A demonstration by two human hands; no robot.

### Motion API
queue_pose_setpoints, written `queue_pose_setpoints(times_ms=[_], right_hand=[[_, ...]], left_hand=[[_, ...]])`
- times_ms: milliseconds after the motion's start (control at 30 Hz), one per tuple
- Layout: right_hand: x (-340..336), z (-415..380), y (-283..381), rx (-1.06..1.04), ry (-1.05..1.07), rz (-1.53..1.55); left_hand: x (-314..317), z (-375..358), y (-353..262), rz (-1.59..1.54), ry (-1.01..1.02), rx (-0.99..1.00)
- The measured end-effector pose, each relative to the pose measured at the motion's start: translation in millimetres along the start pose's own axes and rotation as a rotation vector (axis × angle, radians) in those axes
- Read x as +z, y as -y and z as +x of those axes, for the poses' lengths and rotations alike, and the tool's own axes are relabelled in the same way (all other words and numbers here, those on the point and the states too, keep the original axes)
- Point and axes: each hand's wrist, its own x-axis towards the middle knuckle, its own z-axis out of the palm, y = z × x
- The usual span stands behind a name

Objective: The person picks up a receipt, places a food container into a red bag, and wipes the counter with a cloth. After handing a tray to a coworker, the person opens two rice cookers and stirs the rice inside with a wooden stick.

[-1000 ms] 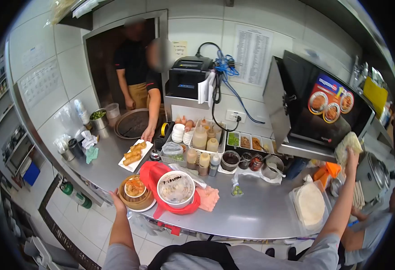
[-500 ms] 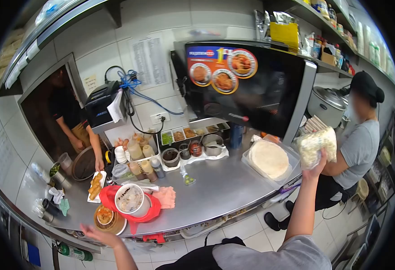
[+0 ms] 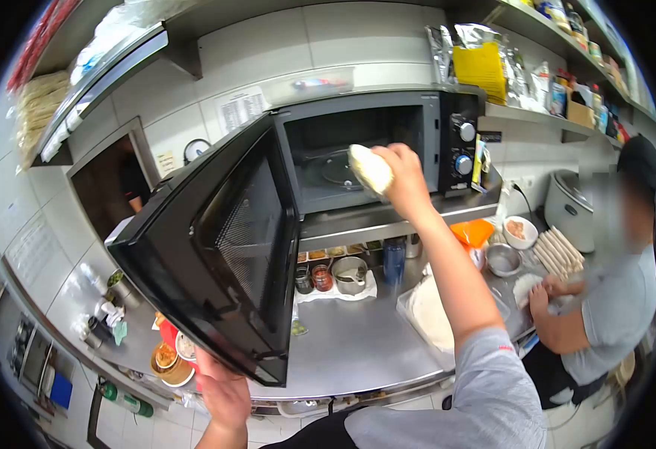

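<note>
My right hand [image 3: 404, 178] grips a clear plastic bag of pale food [image 3: 371, 170], held up in front of the microwave cavity [image 3: 358, 142]. The black microwave door [image 3: 231, 232] is swung wide toward the left. Beneath its lower edge is my left hand [image 3: 225, 389], fingers upward and holding nothing, close to a white tub [image 3: 185, 345] and a red cloth or bag [image 3: 168, 331]. A glass turntable [image 3: 337, 169] shows inside the microwave. Part of the counter items on the left is hidden by the door.
A co-worker [image 3: 605, 292] at the right has both hands on a pale wrapper [image 3: 526, 288], near a row of rolls [image 3: 558, 251]. A plastic box of round wrappers [image 3: 429, 314] stands on the steel counter [image 3: 343, 352]. Sauce pots [image 3: 350, 273] sit under the microwave shelf.
The microwave door has gone from shut to open, swinging left. My right hand has carried the bag from the far right to the cavity. My left hand has shifted right, beneath the door.
</note>
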Motion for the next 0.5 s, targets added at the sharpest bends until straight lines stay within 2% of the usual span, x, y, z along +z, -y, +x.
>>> queue_pose_setpoints(times_ms=[67,100,167,200,267,300,333,367,400,467,500], right_hand=[[47,41,-24,-0.009,0.159,-0.145],[72,51,-41,-0.026,0.162,-0.119],[112,59,-70,0.017,0.327,-0.225],[108,66,-66,0.124,0.641,-0.286],[99,60,-67,0.128,0.546,-0.090],[85,53,-68,0.057,0.352,0.122],[58,46,-64,0.006,0.200,0.193],[24,38,-56,-0.048,0.051,0.259],[-12,27,-51,0.038,-0.015,0.327],[-63,-5,-70,0.224,-0.228,0.417],[-77,-21,-89,0.372,-0.333,0.502]], left_hand=[[-4,-4,7,-0.119,0.045,0.024],[3,-4,6,-0.104,0.020,0.036],[20,-5,5,-0.184,0.082,0.060],[26,-9,11,-0.176,0.071,0.068],[37,-16,26,-0.293,-0.051,-0.031],[54,-11,25,-0.356,0.048,-0.074],[64,-3,30,-0.362,0.060,-0.077],[74,4,36,-0.379,0.302,-0.186],[87,12,42,-0.396,0.545,-0.291],[132,52,47,0.055,0.824,-0.169],[158,70,58,0.131,0.850,-0.196]])
